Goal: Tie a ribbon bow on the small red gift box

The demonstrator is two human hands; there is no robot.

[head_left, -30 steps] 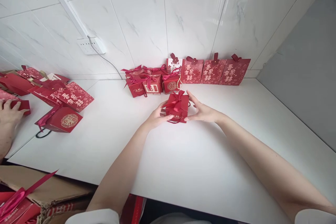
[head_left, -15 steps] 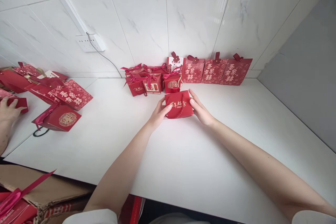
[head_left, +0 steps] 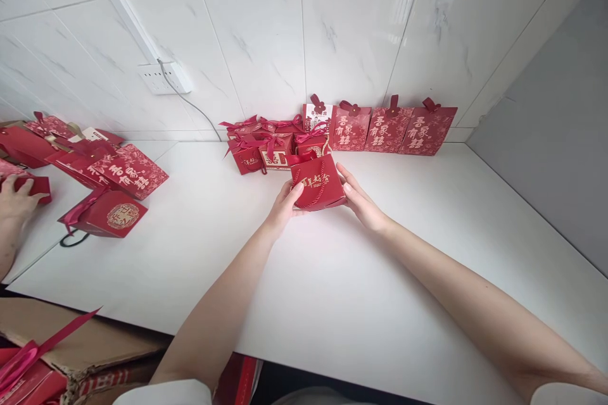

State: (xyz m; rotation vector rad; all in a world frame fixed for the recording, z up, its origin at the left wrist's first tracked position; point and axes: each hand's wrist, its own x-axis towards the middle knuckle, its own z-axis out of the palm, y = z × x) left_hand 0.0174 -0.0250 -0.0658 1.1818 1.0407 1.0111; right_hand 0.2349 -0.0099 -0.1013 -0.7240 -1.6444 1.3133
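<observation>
A red gift box (head_left: 317,186) with gold lettering and a red rope handle is held between both hands over the white table. My left hand (head_left: 284,205) grips its left side, thumb on the front face and fingers underneath. My right hand (head_left: 361,201) presses against the right side, with the thumb near the lower corner and the fingers behind. Just beyond the held box stands a cluster of small red boxes with ribbon bows (head_left: 247,155). The held box partly covers a ribboned box with a gold round emblem (head_left: 317,148).
Several flat red gift bags (head_left: 389,130) lean against the tiled wall. More red boxes and bags (head_left: 128,171) lie at the left, where another person's hand (head_left: 16,205) rests on one. A cardboard carton (head_left: 71,335) stands at lower left; a socket (head_left: 164,78) is on the wall.
The held box has shifted slightly left and tilted, so its lower side now shows. Both hands moved along with it. The other person's hand looks the same.
</observation>
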